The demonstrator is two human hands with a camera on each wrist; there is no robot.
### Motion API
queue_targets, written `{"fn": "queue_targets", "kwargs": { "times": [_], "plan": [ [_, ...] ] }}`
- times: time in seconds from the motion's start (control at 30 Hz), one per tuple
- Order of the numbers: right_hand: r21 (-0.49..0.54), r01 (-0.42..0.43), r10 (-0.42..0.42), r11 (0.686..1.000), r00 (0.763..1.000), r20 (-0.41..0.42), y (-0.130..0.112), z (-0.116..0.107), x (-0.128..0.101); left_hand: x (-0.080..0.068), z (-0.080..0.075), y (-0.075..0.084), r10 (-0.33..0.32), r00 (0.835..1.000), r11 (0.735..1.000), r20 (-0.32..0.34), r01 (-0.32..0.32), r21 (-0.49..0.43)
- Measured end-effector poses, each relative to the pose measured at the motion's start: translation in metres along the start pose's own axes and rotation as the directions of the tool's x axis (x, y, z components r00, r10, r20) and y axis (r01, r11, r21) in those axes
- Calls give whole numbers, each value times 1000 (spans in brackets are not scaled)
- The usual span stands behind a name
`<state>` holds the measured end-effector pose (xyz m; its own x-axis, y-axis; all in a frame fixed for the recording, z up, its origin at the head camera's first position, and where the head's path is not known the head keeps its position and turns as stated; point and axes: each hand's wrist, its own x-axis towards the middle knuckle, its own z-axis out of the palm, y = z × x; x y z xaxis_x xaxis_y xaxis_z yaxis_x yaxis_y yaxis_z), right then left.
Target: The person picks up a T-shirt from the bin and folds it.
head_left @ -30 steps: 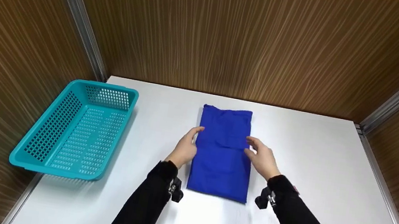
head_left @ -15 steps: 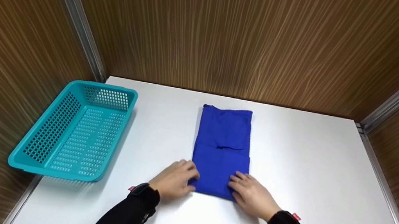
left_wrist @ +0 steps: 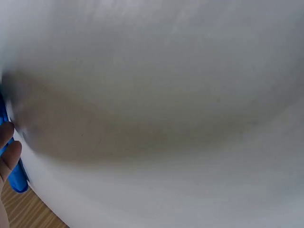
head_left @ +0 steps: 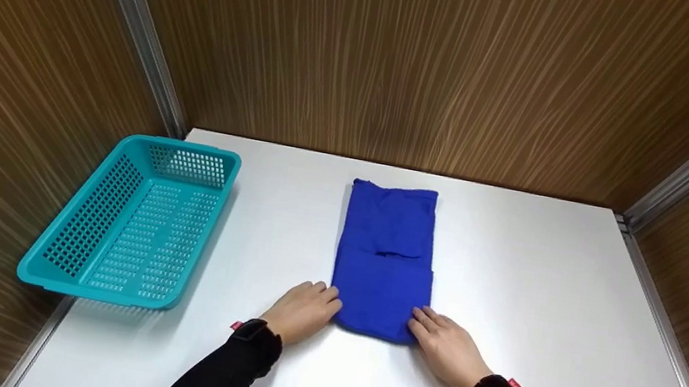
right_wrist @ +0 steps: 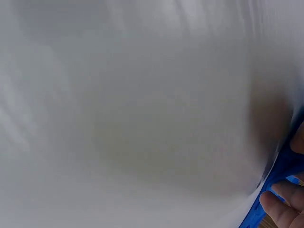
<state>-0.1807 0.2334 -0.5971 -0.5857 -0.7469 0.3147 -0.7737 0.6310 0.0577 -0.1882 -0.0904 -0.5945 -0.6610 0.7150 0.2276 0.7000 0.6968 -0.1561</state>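
Observation:
A blue cloth [head_left: 383, 261], folded into a long rectangle, lies flat in the middle of the white table [head_left: 542, 284]. My left hand [head_left: 318, 302] is at its near left corner and my right hand [head_left: 430, 326] at its near right corner. Each hand's fingers pinch its corner, and the near edge looks rounded and drawn in. In the left wrist view, fingertips [left_wrist: 7, 152] show at the left edge against a strip of blue cloth [left_wrist: 17, 178]. The right wrist view shows fingers [right_wrist: 280, 206] around the blue cloth [right_wrist: 282, 168] at the lower right. Both wrist views are otherwise filled by blurred table surface.
A teal perforated basket [head_left: 89, 217] with nothing in it stands on the table's left side. Wood-grain walls close in the table at the back and on both sides. Bare table surface lies to the right of the cloth.
Both hands came from the cloth's middle sides down to its near edge, then shifted outward from on top of it to its corners. The near edge now looks slightly gathered.

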Motion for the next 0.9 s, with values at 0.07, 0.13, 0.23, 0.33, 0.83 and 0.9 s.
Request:
{"fn": "queue_targets", "kwargs": {
  "times": [0.07, 0.13, 0.23, 0.33, 0.83, 0.9],
  "plan": [
    [26, -10, 11, 1000, 1000, -27, 0, -1, 0, 0, -1, 0, -9, 1000, 1000, -12, 9, -17],
    [80, -24, 29, 997, 998, -54, 1, -3, 0, -1, -2, -2, -18, 999, 998, -33, 16, -60],
    [177, -48, 61, 983, 996, -70, 1, -7, 0, -5, -6, -4, -27, 998, 988, -59, 18, -152],
    [316, -110, 123, 942, 992, -22, 0, -15, -1, -10, -10, -6, -47, 996, 962, -78, 24, -270],
    [855, -342, 258, 390, 932, 255, -5, -68, 4, -17, -53, -6, -330, 940, 470, 86, 243, -848],
    [906, -340, 235, 251, 930, 284, -7, -74, 8, -16, -57, -6, -359, 926, 361, 118, 254, -897]
  ]
}}
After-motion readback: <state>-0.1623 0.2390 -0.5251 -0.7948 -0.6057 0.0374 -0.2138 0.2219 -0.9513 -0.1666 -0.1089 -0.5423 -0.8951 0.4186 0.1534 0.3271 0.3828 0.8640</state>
